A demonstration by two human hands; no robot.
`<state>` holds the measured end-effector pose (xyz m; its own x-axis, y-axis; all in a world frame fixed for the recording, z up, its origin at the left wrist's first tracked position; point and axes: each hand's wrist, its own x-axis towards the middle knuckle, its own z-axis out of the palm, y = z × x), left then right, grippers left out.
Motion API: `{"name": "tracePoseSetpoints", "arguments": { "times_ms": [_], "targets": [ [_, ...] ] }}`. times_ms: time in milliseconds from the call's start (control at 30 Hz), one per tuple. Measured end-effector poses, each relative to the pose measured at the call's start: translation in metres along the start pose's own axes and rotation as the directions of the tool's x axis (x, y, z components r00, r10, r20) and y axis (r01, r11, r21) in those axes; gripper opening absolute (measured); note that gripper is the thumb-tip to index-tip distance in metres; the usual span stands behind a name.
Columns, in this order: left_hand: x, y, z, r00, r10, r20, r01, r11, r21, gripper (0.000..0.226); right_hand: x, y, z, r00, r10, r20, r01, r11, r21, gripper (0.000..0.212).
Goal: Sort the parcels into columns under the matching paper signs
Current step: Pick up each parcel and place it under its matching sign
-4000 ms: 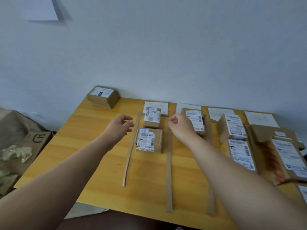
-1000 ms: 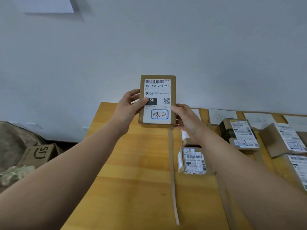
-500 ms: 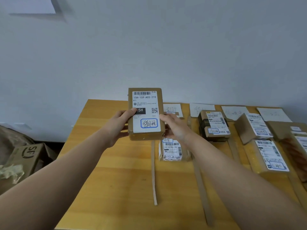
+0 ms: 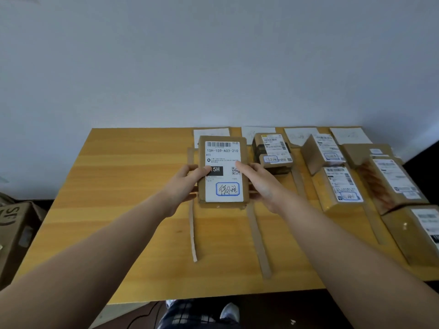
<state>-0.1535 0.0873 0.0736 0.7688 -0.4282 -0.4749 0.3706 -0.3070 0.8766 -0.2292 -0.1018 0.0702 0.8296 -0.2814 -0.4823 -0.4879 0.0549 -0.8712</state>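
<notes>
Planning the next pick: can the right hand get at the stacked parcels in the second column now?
Probably not yet: the right hand and left hand both grip the labelled parcel. The stacked parcels sit just beyond the right hand with nothing between, so once freed, likely yes.

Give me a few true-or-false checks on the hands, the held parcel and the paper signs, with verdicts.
1. The left hand and the right hand both hold the parcel marked 15H-159-A03-210. True.
2. That parcel's printed side faces away from the camera. False: its label faces the camera and can be read.
3. Four paper signs show along the far edge of the table. True.
4. The held parcel is over the rightmost column. False: it is over the leftmost column, between two cardboard strips.
</notes>
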Motion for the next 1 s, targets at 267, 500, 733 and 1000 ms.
{"name": "tracePoseSetpoints", "arguments": {
  "times_ms": [267, 500, 733, 1000],
  "targets": [
    [0.013, 0.0, 0.047, 0.985, 0.035, 0.171, -0.08, 0.961, 0.266, 0.028, -0.014, 0.027, -0.05, 0.981, 0.043, -0.188, -0.031, 0.997, 0.067, 0.055],
    [0.035, 0.002, 0.047, 0.981, 0.092, 0.17, -0.168, 0.842, 0.512, 0.032, -0.012, 0.046, -0.081, 0.934, 0.147, -0.325, -0.123, 0.988, 0.095, 0.049],
    [0.051, -0.011, 0.052, 0.981, 0.12, 0.152, -0.186, 0.808, 0.559, 0.028, 0.001, 0.065, -0.091, 0.912, 0.232, -0.337, -0.213, 0.973, 0.091, 0.049],
    [0.055, -0.013, 0.089, 0.993, 0.108, 0.055, -0.12, 0.816, 0.565, 0.028, 0.021, 0.078, -0.124, 0.932, 0.268, -0.244, -0.264, 0.963, 0.049, 0.055]
  ]
}}
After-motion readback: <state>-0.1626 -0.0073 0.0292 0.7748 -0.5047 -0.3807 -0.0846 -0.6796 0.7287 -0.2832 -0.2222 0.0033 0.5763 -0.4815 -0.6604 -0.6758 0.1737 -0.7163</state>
